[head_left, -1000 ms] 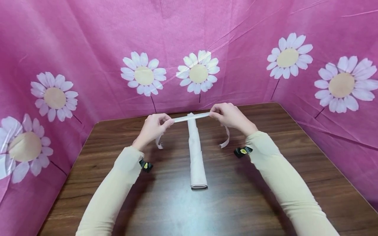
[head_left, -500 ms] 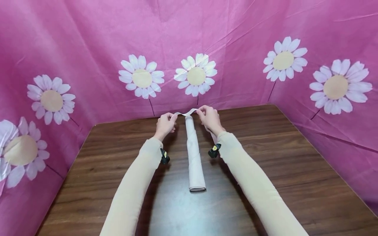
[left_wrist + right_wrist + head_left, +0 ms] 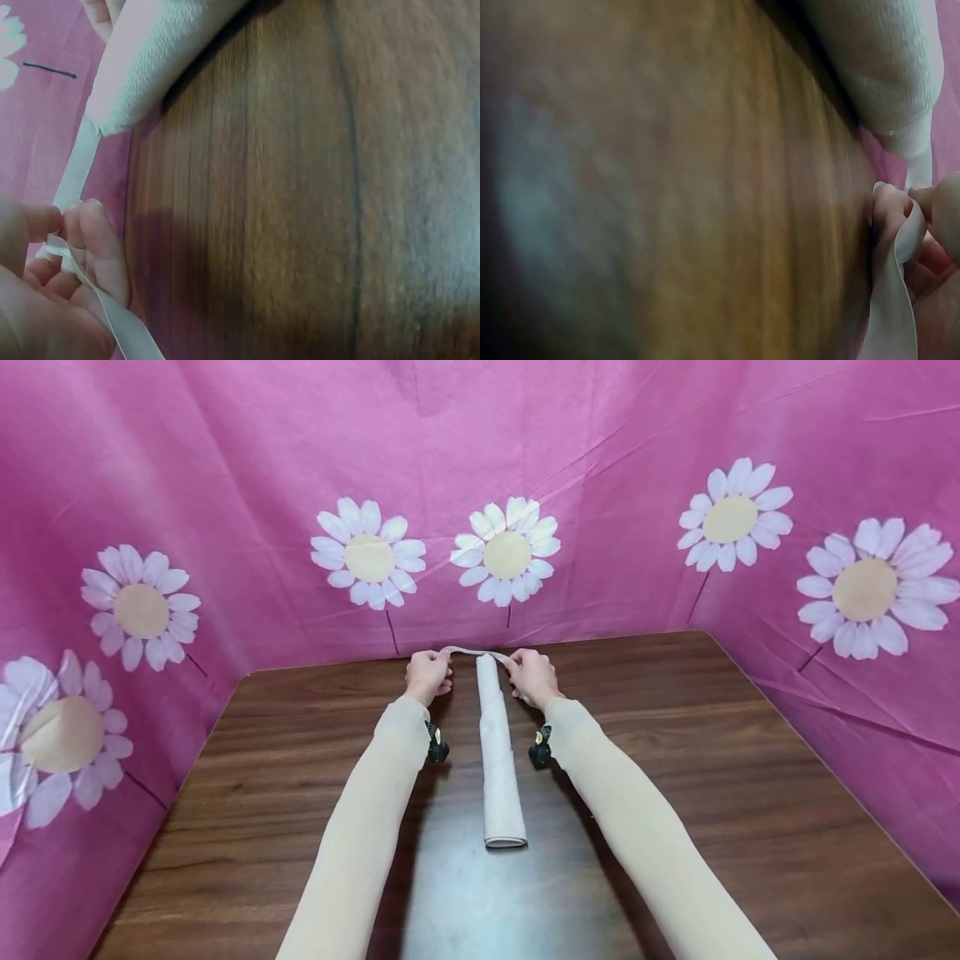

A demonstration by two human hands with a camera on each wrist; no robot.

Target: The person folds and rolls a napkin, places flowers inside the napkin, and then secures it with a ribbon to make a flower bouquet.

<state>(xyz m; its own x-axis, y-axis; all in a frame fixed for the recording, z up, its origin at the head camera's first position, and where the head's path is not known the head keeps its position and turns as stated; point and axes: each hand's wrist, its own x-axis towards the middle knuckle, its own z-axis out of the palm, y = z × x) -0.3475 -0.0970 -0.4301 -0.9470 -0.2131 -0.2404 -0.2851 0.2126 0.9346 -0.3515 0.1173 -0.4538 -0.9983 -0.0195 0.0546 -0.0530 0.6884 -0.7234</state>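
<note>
A white rolled-up cloth lies lengthwise on the table, its far end close to the back edge. Behind that end a white ribbon runs across in a shallow arc. My left hand pinches the ribbon just left of the roll, thumb against fingers. On the other side my right hand pinches it too. In the left wrist view the ribbon reaches from the roll's tip to the fingers, and a loose tail hangs below. Another tail trails beneath the fingers in the right wrist view.
The brown wood-grain table meets a pink curtain printed with white daisies at its back and sides. A small black camera is worn at each wrist, next to the roll.
Both hands have come inward from wide apart and lowered toward the far end of the roll. The ribbon, earlier stretched above the roll, now sits lower, behind its tip.
</note>
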